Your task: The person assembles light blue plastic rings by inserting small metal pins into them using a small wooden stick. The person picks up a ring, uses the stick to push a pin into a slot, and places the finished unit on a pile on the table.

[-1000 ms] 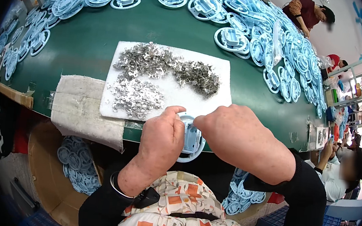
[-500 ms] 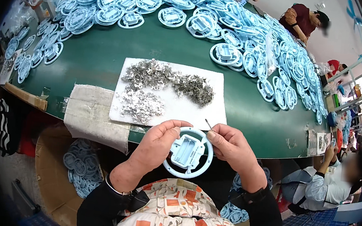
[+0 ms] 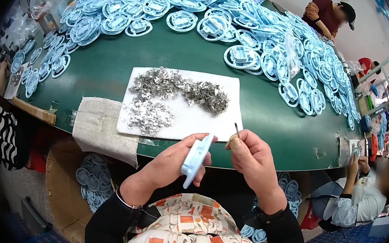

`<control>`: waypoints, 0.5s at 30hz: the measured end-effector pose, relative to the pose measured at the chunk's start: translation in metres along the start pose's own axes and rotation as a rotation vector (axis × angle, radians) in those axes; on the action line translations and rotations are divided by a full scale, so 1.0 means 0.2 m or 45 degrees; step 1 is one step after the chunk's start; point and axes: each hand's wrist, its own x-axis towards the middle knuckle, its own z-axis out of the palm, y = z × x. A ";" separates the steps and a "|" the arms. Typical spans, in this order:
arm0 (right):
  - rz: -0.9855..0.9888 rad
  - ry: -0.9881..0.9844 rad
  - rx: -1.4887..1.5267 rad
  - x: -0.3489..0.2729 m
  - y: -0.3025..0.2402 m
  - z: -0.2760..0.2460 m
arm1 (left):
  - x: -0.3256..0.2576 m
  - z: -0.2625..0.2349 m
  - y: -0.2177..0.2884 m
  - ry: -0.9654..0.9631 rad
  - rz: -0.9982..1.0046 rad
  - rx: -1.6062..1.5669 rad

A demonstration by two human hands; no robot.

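The left hand [image 3: 167, 165] is closed around a light-blue wheel-shaped part [image 3: 196, 158], turned almost edge-on, its upper end leaning toward 1 o'clock, near the front edge of the green worktop [image 3: 286, 139]. At the part's 3 o'clock, apart from it, the right hand [image 3: 253, 162] pinches a thin dark tool [image 3: 237, 129] between thumb and fingers, its tip toward 12. At the part's 11 o'clock, a white pad [image 3: 198, 126] bears small metal pieces [image 3: 150, 117]; a pale cloth [image 3: 105, 127] lies between 9 and 10.
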 end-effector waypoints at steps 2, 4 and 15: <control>-0.245 0.091 -0.243 -0.03 0.07 0.01 | -0.02 0.00 -0.01 -0.108 0.105 -0.038; -0.334 0.098 -0.422 -0.04 0.11 0.04 | 0.00 -0.05 -0.05 -0.183 0.085 -0.327; -0.251 0.083 -0.538 0.05 0.06 0.10 | -0.03 -0.03 -0.07 -0.285 -0.107 -0.605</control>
